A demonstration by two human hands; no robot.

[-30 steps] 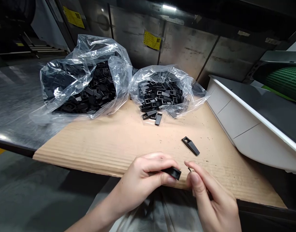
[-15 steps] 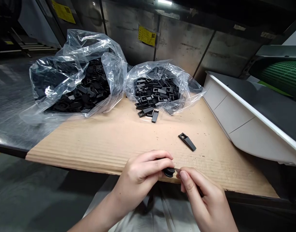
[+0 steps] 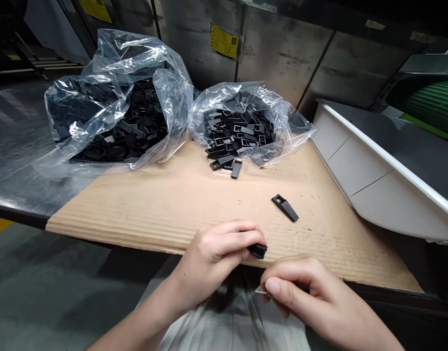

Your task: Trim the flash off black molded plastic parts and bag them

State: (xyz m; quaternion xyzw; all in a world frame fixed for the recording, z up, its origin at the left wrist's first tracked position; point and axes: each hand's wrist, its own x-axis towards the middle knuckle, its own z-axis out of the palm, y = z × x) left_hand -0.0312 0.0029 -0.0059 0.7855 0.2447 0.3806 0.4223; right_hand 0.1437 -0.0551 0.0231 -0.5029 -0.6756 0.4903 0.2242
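Note:
My left hand (image 3: 224, 246) is closed around a black plastic part (image 3: 258, 250) near the front edge of the cardboard sheet (image 3: 165, 204); its rounded, grooved end pokes out past the fingers. Lower and to the right, my right hand (image 3: 300, 290) pinches a small blade (image 3: 261, 289), its pointed metal tip showing beyond the thumb and the rest hidden in the fingers. The blade and the black part are apart. Beyond my hands a single black tapered clip (image 3: 285, 208) with a square hole lies on the cardboard.
Two clear plastic bags stand at the back: a left bag (image 3: 117, 102) full of black parts and a smaller right bag (image 3: 282, 112) with black clips spilling from its mouth. A white tray (image 3: 370, 178) stands on the right. Metal panels (image 3: 282, 63) rise behind.
My right hand has drawn the blade away from the black part, down toward my lap. My left hand keeps its grip, with the part turned slightly. The view has shifted a little.

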